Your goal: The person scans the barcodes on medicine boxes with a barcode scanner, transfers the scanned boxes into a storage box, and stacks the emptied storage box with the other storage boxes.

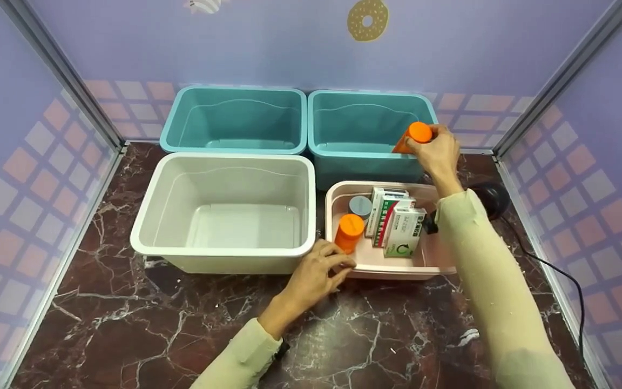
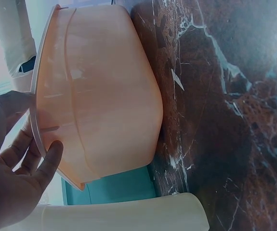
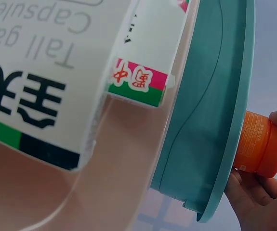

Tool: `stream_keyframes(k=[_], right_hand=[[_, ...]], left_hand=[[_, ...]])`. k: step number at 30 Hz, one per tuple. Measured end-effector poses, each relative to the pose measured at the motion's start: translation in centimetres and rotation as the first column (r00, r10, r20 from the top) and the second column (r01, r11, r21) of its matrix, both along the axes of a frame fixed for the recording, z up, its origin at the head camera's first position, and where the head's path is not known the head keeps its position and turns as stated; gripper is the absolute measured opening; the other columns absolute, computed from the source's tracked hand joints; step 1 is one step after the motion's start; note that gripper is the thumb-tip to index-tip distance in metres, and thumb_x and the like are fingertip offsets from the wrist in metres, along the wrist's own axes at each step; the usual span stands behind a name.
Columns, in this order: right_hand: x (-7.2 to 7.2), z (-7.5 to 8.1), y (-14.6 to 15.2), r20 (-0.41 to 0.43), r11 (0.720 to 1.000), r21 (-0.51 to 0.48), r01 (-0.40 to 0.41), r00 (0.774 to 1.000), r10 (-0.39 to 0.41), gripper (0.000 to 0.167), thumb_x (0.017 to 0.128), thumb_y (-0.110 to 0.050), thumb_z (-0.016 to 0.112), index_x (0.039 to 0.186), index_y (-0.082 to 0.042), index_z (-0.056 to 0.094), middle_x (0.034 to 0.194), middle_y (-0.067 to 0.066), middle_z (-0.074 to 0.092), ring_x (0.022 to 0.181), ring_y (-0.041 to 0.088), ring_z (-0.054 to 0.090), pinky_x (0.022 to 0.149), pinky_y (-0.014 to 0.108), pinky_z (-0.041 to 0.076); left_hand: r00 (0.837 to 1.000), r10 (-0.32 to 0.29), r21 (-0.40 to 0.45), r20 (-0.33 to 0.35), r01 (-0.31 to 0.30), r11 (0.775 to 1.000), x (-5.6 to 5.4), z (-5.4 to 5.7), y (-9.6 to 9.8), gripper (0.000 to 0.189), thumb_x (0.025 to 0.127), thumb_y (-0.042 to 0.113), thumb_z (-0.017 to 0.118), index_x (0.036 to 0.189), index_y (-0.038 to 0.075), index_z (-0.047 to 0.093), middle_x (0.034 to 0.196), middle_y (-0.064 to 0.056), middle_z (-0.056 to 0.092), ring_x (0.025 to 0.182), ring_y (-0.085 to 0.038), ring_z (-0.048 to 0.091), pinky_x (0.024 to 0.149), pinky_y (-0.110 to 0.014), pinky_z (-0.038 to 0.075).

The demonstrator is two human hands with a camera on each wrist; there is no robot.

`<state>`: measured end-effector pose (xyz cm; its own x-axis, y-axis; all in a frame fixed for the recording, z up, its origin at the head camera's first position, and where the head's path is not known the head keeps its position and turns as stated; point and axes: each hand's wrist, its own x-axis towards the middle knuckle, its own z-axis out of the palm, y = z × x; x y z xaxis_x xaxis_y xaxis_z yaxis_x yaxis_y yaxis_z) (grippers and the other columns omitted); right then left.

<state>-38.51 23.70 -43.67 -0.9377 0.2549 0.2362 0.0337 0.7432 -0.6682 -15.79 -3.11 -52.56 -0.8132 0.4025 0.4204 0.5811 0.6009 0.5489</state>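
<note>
My right hand (image 1: 439,154) grips an orange pill bottle (image 1: 419,133) by its capped end, over the front right corner of the right teal bin (image 1: 367,162). The bottle's lower part dips behind the bin's rim in the right wrist view. At the front left corner of the pink bin (image 1: 397,268), my left hand (image 1: 315,274) pinches the rim, its thumb on the outer wall in the left wrist view. Inside the pink bin stand another orange bottle (image 1: 350,233), a grey-capped bottle (image 1: 360,206) and several medicine boxes (image 1: 404,232).
A white bin (image 1: 224,252) stands left of the pink one, with a second teal bin (image 1: 232,150) behind it. A black cable (image 1: 554,265) runs along the right side from a dark object (image 1: 489,199). Purple walls enclose the marbled table (image 1: 127,324).
</note>
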Motion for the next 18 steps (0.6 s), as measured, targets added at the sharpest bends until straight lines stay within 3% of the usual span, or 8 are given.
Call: stream_keyframes(k=[13,18], right_hand=[[0.00,0.14,0.01,0.053,1.000,0.017,-0.019,0.998,0.018,0.061,0.082,-0.033,0.076,0.132,-0.002,0.061,0.125,0.018,0.069,0.115,0.035,0.062,0.102,0.046,0.047],[0.18,0.24,0.17,0.050,1.000,-0.011,-0.023,0.998,0.023,0.060,0.084,-0.034,0.076,0.133,-0.003,0.061,0.124,0.018,0.069,0.115,0.033,0.064,0.104,0.044,0.048]], left_hand=[[0.999,-0.001,-0.008,-0.038,0.001,1.000,0.05,-0.07,0.00,0.011,0.087,0.021,0.076,0.097,0.019,0.077,0.100,0.001,0.067,0.103,-0.019,0.057,0.094,-0.032,0.052],[1.000,0.001,0.000,-0.017,-0.001,1.000,0.06,-0.07,0.00,0.012,0.086,0.018,0.077,0.098,0.019,0.077,0.100,0.001,0.067,0.104,-0.019,0.057,0.096,-0.032,0.052]])
